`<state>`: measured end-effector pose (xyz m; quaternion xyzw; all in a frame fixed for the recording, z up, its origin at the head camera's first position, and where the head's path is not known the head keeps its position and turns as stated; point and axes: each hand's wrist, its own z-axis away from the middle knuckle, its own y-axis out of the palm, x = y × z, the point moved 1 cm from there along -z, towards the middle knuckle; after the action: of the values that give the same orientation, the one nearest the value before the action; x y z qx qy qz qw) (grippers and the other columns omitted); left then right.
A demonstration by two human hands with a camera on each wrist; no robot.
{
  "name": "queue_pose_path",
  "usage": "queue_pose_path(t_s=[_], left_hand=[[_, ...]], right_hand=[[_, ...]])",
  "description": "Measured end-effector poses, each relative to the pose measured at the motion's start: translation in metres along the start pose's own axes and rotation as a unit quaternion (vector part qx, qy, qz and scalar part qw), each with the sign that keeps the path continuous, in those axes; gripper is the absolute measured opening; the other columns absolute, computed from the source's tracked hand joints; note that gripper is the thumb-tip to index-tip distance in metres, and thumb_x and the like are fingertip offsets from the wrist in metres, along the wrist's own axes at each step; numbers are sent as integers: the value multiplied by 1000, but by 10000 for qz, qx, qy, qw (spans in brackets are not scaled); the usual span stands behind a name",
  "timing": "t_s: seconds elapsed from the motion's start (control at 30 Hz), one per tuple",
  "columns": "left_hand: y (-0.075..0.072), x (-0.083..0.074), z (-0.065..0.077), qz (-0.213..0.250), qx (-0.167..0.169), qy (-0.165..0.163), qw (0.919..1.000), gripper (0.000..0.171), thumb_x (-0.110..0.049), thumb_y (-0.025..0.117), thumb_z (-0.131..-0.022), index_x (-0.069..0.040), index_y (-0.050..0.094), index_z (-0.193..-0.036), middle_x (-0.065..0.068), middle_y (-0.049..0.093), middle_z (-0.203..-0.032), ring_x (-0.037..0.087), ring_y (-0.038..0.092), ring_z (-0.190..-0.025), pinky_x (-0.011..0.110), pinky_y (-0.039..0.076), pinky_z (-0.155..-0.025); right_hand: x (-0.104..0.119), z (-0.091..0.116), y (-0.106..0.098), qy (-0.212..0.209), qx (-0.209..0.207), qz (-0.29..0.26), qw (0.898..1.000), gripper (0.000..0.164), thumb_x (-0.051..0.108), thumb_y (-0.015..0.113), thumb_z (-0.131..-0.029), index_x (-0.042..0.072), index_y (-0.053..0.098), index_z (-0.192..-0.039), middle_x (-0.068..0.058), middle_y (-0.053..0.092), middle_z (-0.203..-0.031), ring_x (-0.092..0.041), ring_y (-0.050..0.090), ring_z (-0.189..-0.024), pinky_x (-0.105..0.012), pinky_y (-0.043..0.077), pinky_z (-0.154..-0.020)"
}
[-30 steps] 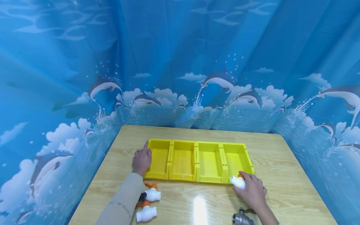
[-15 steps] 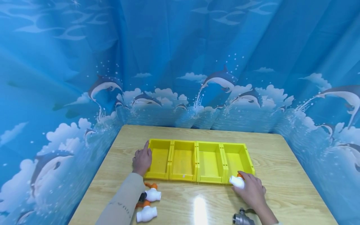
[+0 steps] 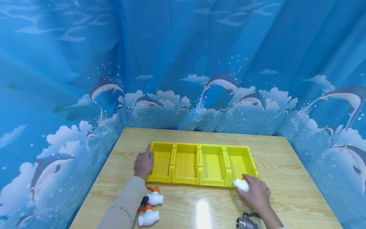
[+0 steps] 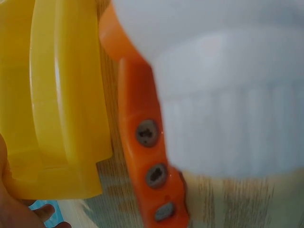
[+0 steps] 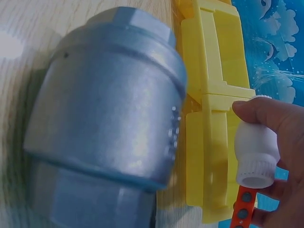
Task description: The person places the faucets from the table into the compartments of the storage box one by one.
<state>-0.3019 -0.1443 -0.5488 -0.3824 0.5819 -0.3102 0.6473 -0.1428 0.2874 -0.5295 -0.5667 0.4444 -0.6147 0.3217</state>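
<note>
Right hand point(image 3: 254, 192) pinches a white valve point(image 3: 240, 185), with the rightmost bin point(image 3: 241, 160) just beyond; left hand point(image 3: 144, 163), relaxed, touches the leftmost bin point(image 3: 161, 160). Step judged: placing. Next move calls for clearing the rim, then release.

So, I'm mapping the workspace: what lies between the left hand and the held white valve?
The head view shows a row of four yellow bins between the left hand and the white valve in the right hand.
</note>
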Motion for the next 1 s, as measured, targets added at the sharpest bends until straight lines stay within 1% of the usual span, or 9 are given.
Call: queue_pose_path(t_s=[0.2,0.37,0.57,0.73,1.0], left_hand=[[1,1,0,-5,-65,26,10000,52,-31,32,-106,-21,23,-155,24,55,-132,48,31,-134,68,28,-101],[0,0,0,-2,-98,64,9999,51,-32,30,-106,-20,24,-155,24,55,-132,48,30,-135,68,28,-102],[1,0,0,-19,-124,103,9999,51,-31,29,-106,-20,24,-155,24,55,-131,48,30,-135,68,28,-101],[2,2,-1,-22,-98,63,9999,51,-32,29,-106,-21,23,-155,24,55,-132,48,29,-135,68,28,-102],[0,0,1,-57,-58,84,9999,52,-31,31,-106,-20,22,-156,25,54,-133,49,30,-134,67,28,-102]], right_hand=[[-1,1,2,-163,-98,-38,9998,72,38,83,-71,9,57,-132,-25,56,-126,-48,50,-109,-67,34,-85],[-1,0,2,-205,-115,-45,9997,72,38,83,-71,9,57,-132,-25,57,-124,-48,50,-108,-64,36,-83],[1,0,1,-192,-87,-74,9998,70,39,82,-72,11,59,-131,-23,58,-123,-48,50,-106,-63,38,-81],[2,-2,0,-172,-60,-75,9998,70,41,81,-73,11,59,-131,-23,58,-123,-47,50,-105,-61,38,-80],[3,-6,-2,-116,1,-130,9998,70,43,79,-75,8,57,-131,-25,58,-119,-44,52,-102,-53,39,-74]])
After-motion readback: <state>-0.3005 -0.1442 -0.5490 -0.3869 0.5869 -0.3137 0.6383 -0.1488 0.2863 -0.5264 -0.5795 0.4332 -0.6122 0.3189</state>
